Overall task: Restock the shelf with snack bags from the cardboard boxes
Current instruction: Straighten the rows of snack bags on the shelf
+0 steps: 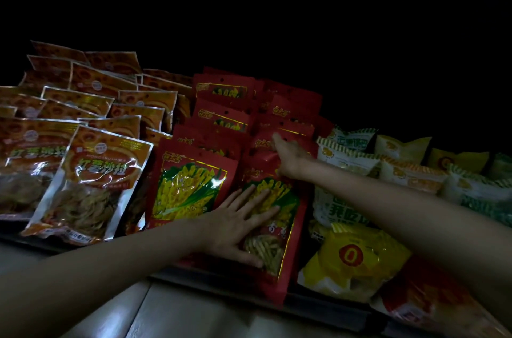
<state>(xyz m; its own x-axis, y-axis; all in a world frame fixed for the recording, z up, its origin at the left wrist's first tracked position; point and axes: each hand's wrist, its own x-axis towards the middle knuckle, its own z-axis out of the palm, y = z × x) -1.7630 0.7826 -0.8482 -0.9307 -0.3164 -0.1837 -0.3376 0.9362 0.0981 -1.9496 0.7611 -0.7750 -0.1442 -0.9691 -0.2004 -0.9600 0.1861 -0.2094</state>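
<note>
At centre frame the left hand [243, 222] is lying flat, its grip released with fingers spread, pressing on the front red snack bag [273, 229] at the shelf's lower edge. Just above it, the right hand [291, 156] is reaching into the row of red bags [279, 116] behind; its fingers seem to be curling round a bag top, but the dim light is hiding whether that grip is clenched on anything, so I cannot tell. To the left, orange bags [91, 179] are standing in rows; to the right, white and yellow bags [357, 254] are lying heaped. The shelf edge [327, 307] is running along the bottom. No cardboard box is in view.

The pressed bag is overhanging the edge slightly, so lifting the left hand too soon would likely let it slide off. Tugging the rear row could topple the neighbouring red bags forward.
</note>
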